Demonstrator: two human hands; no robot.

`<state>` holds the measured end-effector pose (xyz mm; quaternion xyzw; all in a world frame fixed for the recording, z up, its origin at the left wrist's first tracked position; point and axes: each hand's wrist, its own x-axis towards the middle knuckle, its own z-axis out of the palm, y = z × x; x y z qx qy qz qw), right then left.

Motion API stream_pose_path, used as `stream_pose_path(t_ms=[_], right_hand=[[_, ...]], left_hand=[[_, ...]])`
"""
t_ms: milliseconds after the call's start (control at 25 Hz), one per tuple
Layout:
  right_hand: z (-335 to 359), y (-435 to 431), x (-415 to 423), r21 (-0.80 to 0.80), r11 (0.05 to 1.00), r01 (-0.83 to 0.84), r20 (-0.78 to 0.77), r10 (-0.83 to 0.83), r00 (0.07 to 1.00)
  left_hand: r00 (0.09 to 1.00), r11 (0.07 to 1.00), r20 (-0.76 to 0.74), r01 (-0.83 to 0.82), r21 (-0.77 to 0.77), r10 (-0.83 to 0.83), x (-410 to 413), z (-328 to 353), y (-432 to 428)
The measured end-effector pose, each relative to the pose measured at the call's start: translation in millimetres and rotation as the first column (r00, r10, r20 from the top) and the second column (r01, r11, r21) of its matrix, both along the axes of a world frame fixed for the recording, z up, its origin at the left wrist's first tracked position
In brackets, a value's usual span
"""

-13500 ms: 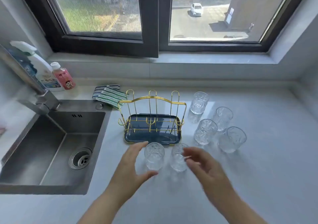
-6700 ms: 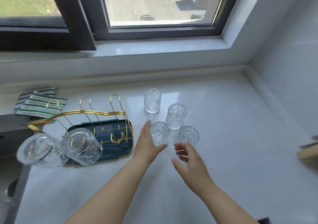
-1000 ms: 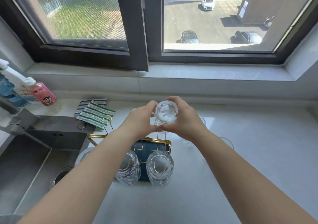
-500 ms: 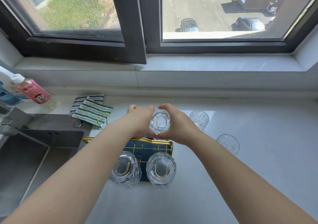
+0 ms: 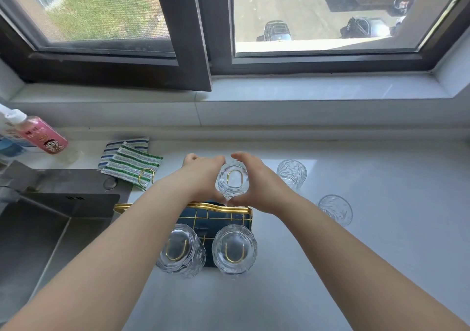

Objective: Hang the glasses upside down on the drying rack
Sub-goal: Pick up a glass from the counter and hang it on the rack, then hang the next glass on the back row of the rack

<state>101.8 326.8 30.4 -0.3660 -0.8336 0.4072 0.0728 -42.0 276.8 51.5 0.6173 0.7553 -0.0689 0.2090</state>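
The gold wire drying rack [image 5: 223, 207] with a dark blue tray stands on the white counter beside the sink. Two clear patterned glasses [image 5: 181, 250] [image 5: 234, 249] hang upside down on its near prongs. A third glass [image 5: 232, 182] sits inverted over a far prong, whose gold loop shows through its base. My left hand [image 5: 203, 175] and my right hand [image 5: 256, 180] cup this glass from both sides. Two more glasses [image 5: 291, 173] [image 5: 335, 209] stand upright on the counter to the right.
A steel sink [image 5: 50, 231] lies at the left, with its tap at the frame's edge. Striped cloths [image 5: 129, 162] lie behind the rack. A pink bottle [image 5: 40, 133] stands at the far left. The window sill [image 5: 305, 89] runs along the back.
Both hands have lowered the held glass onto a far prong of the rack; the gold loop now shows inside it. The camera has tilted slightly down.
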Motion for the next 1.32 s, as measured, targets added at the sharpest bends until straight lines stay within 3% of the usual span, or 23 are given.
stream_pose_path(t_ms=[120, 200, 320, 480, 600, 680, 800, 1080, 1320], right_hand=[[1.0, 1.9, 11.2, -0.03, 1.0, 0.004, -0.026, -0.005, 1.0], [1.3, 0.9, 29.5, -0.066, 0.996, 0.057, -0.086, -0.063, 0.994], [-3.0, -6.0, 74.8, -0.061, 0.978, 0.198, -0.207, -0.207, 0.956], [-20.0, -15.1, 153.8, -0.063, 0.89, 0.452, -0.274, -0.45, 0.85], [-50.5, -15.6, 197.7, -0.162, 0.825, 0.542, -0.179, -0.565, 0.806], [-71.9, -13.0, 210.3, -0.217, 0.819, 0.531, -0.115, -0.562, 0.819], [-95.1, -4.9, 211.4, -0.258, 0.833, 0.49, -0.073, -0.522, 0.85], [-120.7, 12.6, 184.3, -0.334, 0.819, 0.466, -0.12, -0.527, 0.841], [-110.6, 12.3, 190.4, -0.325, 0.832, 0.449, -0.182, -0.521, 0.834]], left_hand=[[0.999, 0.999, -0.007, -0.035, -0.028, 0.035, 8.4, 20.4, -2.5], [0.999, 0.997, 0.02, -0.045, 0.055, 0.044, 22.2, 37.1, -4.0], [0.969, 0.968, 0.245, -0.078, 0.238, 0.018, 61.9, 50.9, -6.7], [0.815, 0.95, 0.579, -0.208, 0.233, 0.036, 146.1, 25.9, -7.8], [0.672, 0.92, 0.708, -0.384, 0.083, 0.217, 197.2, -16.3, -2.4], [0.623, 0.887, 0.705, -0.461, -0.019, 0.339, 210.1, -43.8, 4.8], [0.626, 0.865, 0.664, -0.498, -0.063, 0.409, 212.7, -71.0, 14.8], [0.557, 0.861, 0.735, -0.503, -0.072, 0.387, 212.9, -99.0, 32.2], [0.582, 0.874, 0.745, -0.487, -0.001, 0.326, 212.2, -93.2, 27.7]])
